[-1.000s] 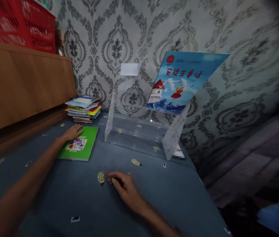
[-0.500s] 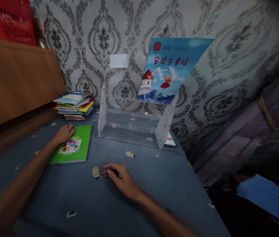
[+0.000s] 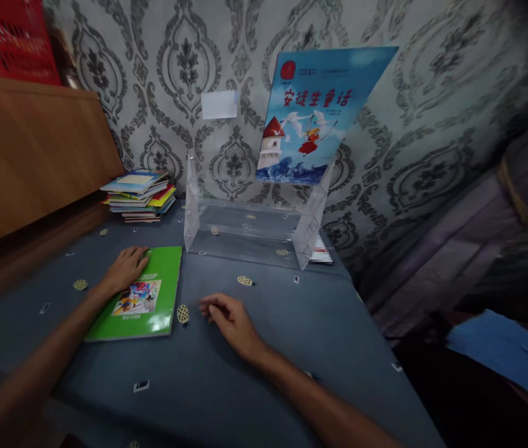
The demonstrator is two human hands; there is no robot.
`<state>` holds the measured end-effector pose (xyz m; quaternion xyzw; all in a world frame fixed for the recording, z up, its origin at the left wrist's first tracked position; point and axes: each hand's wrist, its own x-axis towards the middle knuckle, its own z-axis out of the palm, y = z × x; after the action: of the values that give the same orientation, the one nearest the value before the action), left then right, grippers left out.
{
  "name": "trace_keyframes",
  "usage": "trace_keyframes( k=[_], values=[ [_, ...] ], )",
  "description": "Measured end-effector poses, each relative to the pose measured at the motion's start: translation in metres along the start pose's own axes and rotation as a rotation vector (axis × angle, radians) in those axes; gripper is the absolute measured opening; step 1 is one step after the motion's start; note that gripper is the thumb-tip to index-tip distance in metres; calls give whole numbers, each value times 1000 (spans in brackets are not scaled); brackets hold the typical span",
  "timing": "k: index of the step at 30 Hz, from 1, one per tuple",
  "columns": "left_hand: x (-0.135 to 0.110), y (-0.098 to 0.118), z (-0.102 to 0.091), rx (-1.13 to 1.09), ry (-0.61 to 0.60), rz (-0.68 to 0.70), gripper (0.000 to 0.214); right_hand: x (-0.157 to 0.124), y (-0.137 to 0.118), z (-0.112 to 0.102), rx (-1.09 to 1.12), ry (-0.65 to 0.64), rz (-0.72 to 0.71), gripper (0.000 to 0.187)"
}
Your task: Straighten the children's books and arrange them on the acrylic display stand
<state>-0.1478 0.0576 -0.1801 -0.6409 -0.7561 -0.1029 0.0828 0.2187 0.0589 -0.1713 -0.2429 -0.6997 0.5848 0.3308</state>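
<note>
My left hand (image 3: 127,269) lies palm down on the upper left part of a green book (image 3: 164,305), its fingers stretched over the cover. The book lies flat on the cloth, with a small colourful picture on its cover that looks upside down from here. To the right of it, my right hand (image 3: 231,320) hovers low or rests over the cloth, loosely curled, fingers partly apart, holding nothing. Beyond both hands stands a clear acrylic book rack (image 3: 249,239). A blue storybook (image 3: 313,115) leans upright at the rack's upper right.
A stack of thin books (image 3: 140,196) sits at the back left, beside a wooden cabinet (image 3: 35,143) bearing a red basket (image 3: 9,40). A white label (image 3: 218,104) shows at the rack's upper left. The grey-blue tablecloth (image 3: 226,398) drops away on the right, near a curtain (image 3: 469,249).
The green book has slid nearer to me and slightly right, under my left hand. My right hand has hardly moved. The view has shifted a little.
</note>
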Motion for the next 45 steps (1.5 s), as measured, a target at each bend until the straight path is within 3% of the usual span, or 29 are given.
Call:
trace_keyframes(
  k=[6, 14, 22, 26, 30, 38, 41, 45],
  values=[
    [-25, 31, -2, -82, 47, 85, 53, -4, -7, -3, -271, 41, -94, 24],
    [-49, 101, -4, -268, 37, 110, 53, -8, -4, -14, -580, 59, -243, 34],
    [-36, 164, -4, -727, -3, 136, 44, -8, 17, -56, -805, 139, -165, 37],
    [-23, 185, -9, -845, -66, 164, 44, -8, 24, -82, -773, 199, -130, 34],
    [-11, 176, -11, -792, -52, 169, 51, -9, 25, -94, -714, 234, -138, 34],
    [0, 93, -1, -422, 36, 62, 48, -12, 24, -102, -713, 250, -103, 34],
    [-2, 94, -6, -375, 44, 87, 43, -12, 26, -105, -705, 266, -102, 34],
    [-8, 126, -19, -427, 54, 195, 40, -12, 24, -104, -703, 268, -128, 32]
  ],
)
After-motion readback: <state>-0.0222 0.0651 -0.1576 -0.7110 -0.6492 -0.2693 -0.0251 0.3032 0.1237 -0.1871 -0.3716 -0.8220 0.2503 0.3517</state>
